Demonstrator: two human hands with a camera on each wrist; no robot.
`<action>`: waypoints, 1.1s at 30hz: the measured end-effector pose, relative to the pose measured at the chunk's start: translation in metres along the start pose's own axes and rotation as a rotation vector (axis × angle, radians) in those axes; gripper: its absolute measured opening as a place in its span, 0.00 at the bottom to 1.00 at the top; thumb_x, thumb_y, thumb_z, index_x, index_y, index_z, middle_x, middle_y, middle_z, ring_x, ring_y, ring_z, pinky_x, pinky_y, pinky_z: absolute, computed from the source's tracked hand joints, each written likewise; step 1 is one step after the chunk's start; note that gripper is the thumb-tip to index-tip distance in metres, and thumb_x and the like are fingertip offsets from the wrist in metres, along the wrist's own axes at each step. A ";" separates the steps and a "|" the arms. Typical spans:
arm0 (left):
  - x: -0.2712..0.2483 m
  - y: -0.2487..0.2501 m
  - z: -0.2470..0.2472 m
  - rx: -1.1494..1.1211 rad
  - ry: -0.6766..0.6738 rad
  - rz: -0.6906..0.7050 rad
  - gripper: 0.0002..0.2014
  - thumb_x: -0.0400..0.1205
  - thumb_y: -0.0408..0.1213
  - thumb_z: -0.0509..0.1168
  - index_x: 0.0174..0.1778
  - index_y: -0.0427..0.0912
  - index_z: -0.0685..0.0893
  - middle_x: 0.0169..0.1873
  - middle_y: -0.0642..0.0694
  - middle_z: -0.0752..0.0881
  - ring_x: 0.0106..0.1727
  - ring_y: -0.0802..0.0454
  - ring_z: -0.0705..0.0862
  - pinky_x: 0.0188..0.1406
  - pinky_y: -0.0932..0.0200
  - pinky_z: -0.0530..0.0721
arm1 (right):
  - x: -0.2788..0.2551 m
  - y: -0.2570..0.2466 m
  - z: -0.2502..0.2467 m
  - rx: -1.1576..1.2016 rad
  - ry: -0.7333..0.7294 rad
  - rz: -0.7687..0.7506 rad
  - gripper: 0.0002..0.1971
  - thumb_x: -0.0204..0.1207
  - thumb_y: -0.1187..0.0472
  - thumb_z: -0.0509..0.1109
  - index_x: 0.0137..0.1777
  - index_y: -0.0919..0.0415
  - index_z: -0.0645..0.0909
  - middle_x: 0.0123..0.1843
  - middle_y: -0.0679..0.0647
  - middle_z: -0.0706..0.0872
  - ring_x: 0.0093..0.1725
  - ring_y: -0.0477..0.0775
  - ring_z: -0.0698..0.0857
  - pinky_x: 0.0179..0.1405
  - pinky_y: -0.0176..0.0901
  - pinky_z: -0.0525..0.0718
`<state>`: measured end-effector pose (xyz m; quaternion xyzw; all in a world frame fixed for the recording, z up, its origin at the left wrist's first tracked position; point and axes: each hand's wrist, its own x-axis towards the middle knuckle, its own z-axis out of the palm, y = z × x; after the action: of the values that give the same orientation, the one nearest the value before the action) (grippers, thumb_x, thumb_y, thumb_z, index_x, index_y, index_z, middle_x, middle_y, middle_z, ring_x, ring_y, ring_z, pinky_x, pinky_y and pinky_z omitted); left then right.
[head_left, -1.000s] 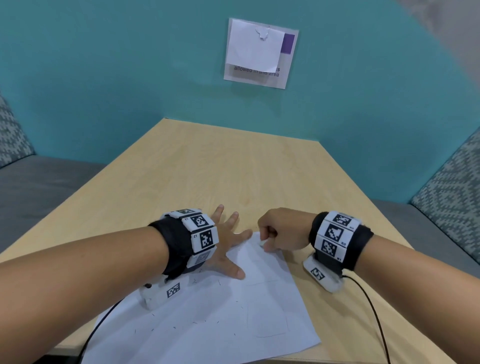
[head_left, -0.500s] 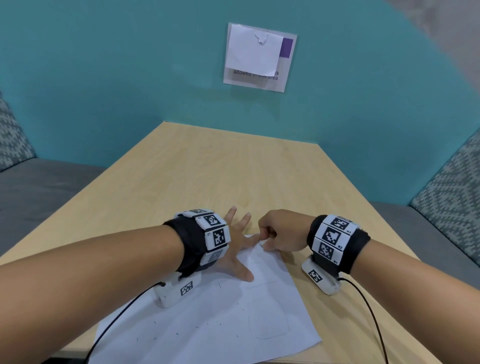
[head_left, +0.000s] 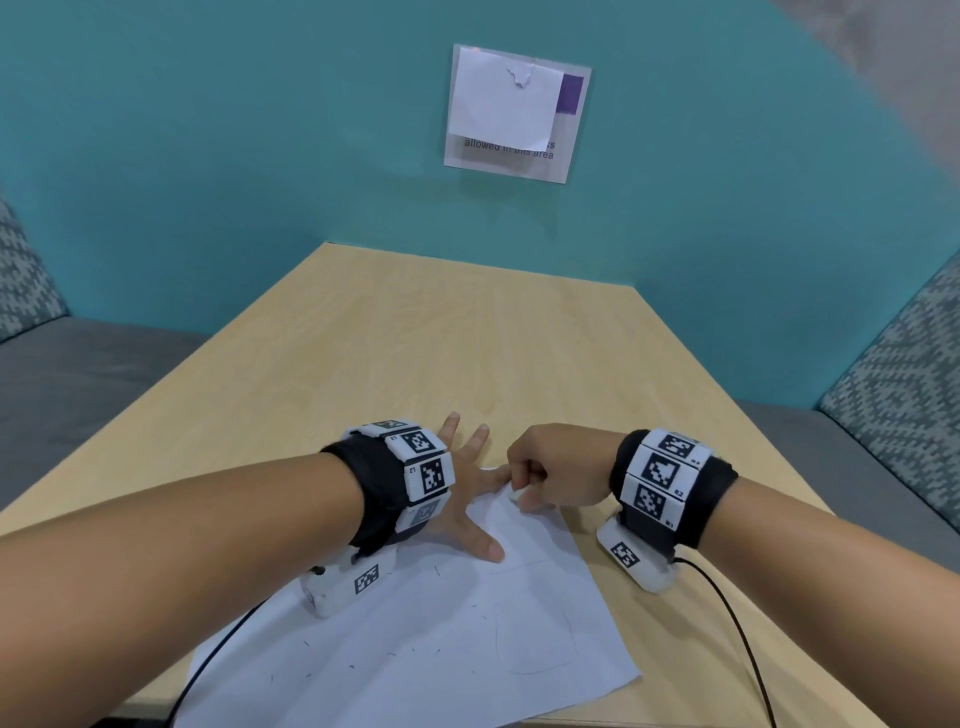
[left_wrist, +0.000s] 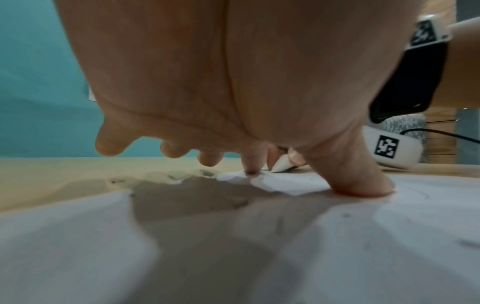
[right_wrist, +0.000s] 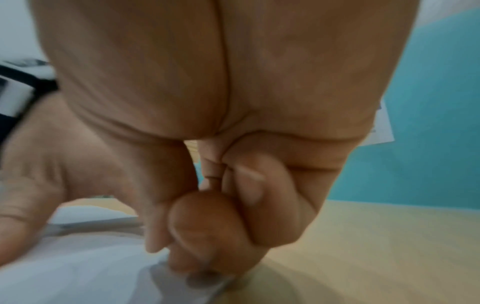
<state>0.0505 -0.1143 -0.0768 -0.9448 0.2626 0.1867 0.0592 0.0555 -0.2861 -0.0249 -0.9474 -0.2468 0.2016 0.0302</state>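
A white sheet of paper (head_left: 415, 649) with faint pencil marks lies at the near edge of the wooden table (head_left: 441, 338). My left hand (head_left: 462, 499) rests on its upper part with fingers spread straight; the thumb (left_wrist: 363, 185) and index fingertip press the sheet (left_wrist: 285, 185). My right hand (head_left: 550, 467) is curled into a fist at the sheet's far corner. It pinches a small white piece (head_left: 515, 494), perhaps an eraser, whose tip (left_wrist: 281, 164) touches the paper beside the left index finger. In the right wrist view the curled fingers (right_wrist: 207, 226) hide the piece.
Black cables (head_left: 727, 613) run from both wrist cameras over the table's near edge. A faint rounded rectangle outline (head_left: 535, 639) is drawn on the sheet. A paper notice (head_left: 514, 109) hangs on the teal wall. Grey patterned benches (head_left: 893, 395) flank the table.
My left hand has slid slightly to the right, closer to the right fist. The right hand stays at the paper's far corner with the same grip.
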 end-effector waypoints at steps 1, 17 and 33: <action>0.001 -0.001 0.001 -0.004 0.005 0.000 0.52 0.71 0.77 0.62 0.83 0.73 0.34 0.86 0.45 0.31 0.82 0.30 0.25 0.73 0.18 0.35 | 0.001 0.003 -0.003 0.002 0.021 0.021 0.06 0.76 0.58 0.73 0.48 0.59 0.83 0.33 0.44 0.78 0.32 0.44 0.76 0.33 0.38 0.74; 0.001 -0.002 0.000 -0.010 -0.001 0.010 0.52 0.71 0.77 0.63 0.83 0.73 0.38 0.86 0.44 0.30 0.81 0.28 0.24 0.72 0.17 0.35 | -0.001 -0.003 0.008 -0.012 -0.019 -0.062 0.05 0.76 0.57 0.73 0.45 0.56 0.80 0.33 0.42 0.77 0.33 0.45 0.76 0.37 0.39 0.75; 0.005 -0.006 0.007 0.001 0.016 0.011 0.54 0.68 0.79 0.62 0.81 0.76 0.33 0.86 0.45 0.31 0.82 0.30 0.24 0.72 0.17 0.34 | 0.002 0.006 0.003 -0.056 0.014 -0.017 0.05 0.77 0.56 0.72 0.47 0.54 0.79 0.35 0.41 0.76 0.37 0.48 0.76 0.35 0.38 0.72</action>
<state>0.0558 -0.1099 -0.0850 -0.9447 0.2686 0.1795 0.0565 0.0588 -0.2907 -0.0291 -0.9472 -0.2600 0.1877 0.0068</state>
